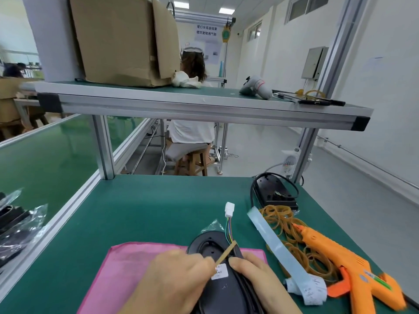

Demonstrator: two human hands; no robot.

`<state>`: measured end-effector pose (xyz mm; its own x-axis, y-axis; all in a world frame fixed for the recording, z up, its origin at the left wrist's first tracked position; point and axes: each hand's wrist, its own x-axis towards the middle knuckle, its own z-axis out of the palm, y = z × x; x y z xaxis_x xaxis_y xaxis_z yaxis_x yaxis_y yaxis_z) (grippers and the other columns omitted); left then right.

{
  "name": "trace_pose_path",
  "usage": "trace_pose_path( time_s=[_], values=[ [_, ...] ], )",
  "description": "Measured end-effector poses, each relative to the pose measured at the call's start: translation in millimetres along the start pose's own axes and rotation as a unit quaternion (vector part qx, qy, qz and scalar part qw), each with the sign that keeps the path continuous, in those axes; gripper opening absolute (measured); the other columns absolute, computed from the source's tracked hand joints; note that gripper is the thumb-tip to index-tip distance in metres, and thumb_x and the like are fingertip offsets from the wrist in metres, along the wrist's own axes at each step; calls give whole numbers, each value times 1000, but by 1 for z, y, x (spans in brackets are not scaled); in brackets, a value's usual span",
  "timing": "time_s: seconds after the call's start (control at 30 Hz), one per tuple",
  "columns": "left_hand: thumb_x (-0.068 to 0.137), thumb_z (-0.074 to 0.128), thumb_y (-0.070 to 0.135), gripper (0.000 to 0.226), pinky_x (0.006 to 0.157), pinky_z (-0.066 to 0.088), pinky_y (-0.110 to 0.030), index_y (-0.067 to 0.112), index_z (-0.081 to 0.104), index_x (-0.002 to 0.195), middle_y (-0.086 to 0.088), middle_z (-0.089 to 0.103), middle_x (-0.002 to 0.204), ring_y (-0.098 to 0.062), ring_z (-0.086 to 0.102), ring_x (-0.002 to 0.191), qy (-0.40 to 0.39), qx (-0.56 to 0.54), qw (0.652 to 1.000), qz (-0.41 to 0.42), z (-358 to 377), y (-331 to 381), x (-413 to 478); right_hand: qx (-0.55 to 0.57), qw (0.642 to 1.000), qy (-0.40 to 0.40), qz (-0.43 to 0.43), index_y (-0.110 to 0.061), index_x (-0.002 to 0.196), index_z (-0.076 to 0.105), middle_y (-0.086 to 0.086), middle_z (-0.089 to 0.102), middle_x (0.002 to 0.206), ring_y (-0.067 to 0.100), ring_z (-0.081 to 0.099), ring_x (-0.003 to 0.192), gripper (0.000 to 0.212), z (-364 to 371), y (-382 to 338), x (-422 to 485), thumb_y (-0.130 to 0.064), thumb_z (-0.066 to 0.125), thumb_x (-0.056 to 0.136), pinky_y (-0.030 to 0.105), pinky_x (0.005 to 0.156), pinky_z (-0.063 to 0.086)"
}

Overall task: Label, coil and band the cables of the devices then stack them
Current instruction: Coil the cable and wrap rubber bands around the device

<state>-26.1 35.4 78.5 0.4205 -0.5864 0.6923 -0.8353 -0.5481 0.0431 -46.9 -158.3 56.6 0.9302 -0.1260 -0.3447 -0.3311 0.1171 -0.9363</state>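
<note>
Two grips engaged: left grip (172,275) pinches the stretched, elastic-looking rubber band (226,251); right grip (256,275) clasps the probably springy cable (238,253) against the device (226,288).

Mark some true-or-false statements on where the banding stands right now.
1. The left hand pulls a rubber band taut over the black device. True.
2. The white connector lies on the pink cloth. False: it lies on the green mat.
3. The right hand holds the orange glue gun. False: the gun lies on the mat; the hand grips the cable.
4. A pile of loose rubber bands lies right of the device. True.
</note>
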Motion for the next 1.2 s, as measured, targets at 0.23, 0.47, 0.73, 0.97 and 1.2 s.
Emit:
trace_pose_path(
  time_s=[0.23,0.47,0.73,0.97,1.2],
  values=[
    [94,59,36,19,61,45,-16,35,58,76,18,59,70,-1,53,63,-73,-229,942,-233,2,-6,-36,109,993,40,-11,10,92,65,20,68,72,30,61,69,14,-12,-6,-6,0,62,83,34,64,49],
    [82,75,27,22,78,40,-20,40,61,72,14,61,82,1,55,83,-18,-307,873,-379,14,0,-26,79,994,57,-44,-1,100,65,13,72,80,20,68,65,16,-5,-10,-12,-9,62,86,24,53,52],
    [86,68,25,63,63,41,2,27,38,141,14,53,126,12,52,94,-13,-479,674,-563,32,18,2,4,996,15,-88,-16,102,63,4,75,87,22,72,82,53,2,-12,-19,-36,77,56,37,75,55],
    [62,69,42,52,74,56,-32,14,72,106,-5,77,97,-18,74,88,12,-601,550,-579,42,16,-3,-102,987,12,-122,-30,104,67,-10,73,99,9,68,94,19,-15,-24,-27,-35,52,94,26,86,54],
    [63,71,42,50,76,54,-35,14,72,103,-6,77,97,-20,74,88,-16,-603,551,-577,46,15,-12,-439,820,46,-365,-39,100,60,-25,57,91,-4,51,93,18,-23,-52,-24,-24,59,90,12,81,41]
  ],
)
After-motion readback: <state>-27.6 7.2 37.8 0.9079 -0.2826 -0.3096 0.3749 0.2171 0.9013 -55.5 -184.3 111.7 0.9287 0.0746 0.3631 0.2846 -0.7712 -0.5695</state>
